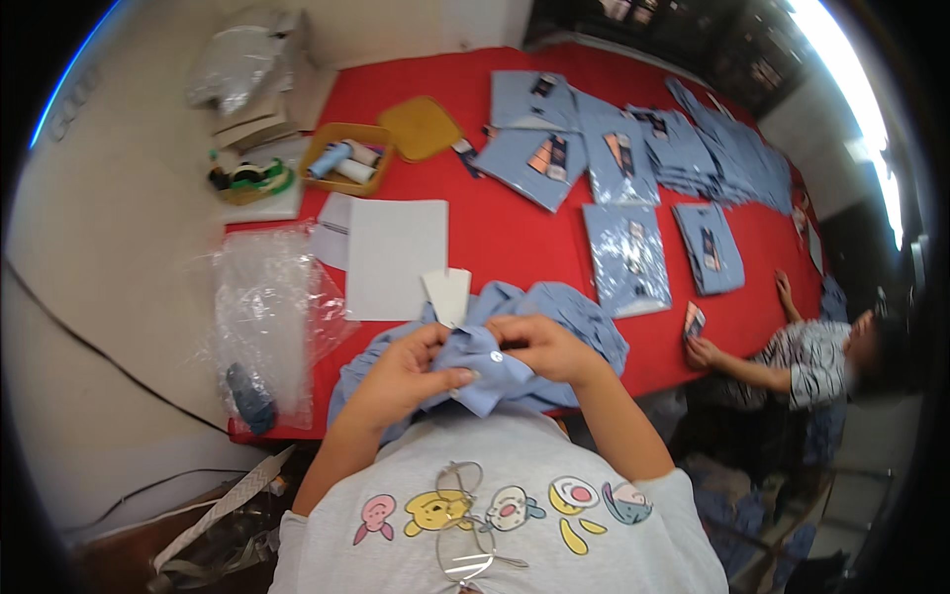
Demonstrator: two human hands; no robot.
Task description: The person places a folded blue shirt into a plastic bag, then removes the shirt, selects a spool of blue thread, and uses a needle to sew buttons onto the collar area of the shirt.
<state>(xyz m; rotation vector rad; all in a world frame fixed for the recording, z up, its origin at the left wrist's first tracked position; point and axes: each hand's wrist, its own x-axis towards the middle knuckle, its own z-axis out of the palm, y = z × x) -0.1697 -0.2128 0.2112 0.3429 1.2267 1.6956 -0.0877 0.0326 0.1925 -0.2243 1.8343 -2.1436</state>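
Note:
Both hands are closed on a light blue shirt (482,358), just above the near edge of the table. Its collar part is bunched between them, with a small white button showing. My left hand (416,376) pinches the cloth from the left, thumb on top. On the other side my right hand (539,346) grips it with bent fingers. The rest of the shirt lies loosely crumpled behind and beside the hands. Just beyond them, pale card strips (448,292) overlap a white card sheet (398,257) lying flat.
Clear plastic bags (262,307) lie at the left edge of the red table (524,247). Beyond them are a tape dispenser (252,180) and a yellow box (346,134) of thread spools. Packed blue shirts (625,262) fill the right. Another person's hand (703,351) holds a tag there.

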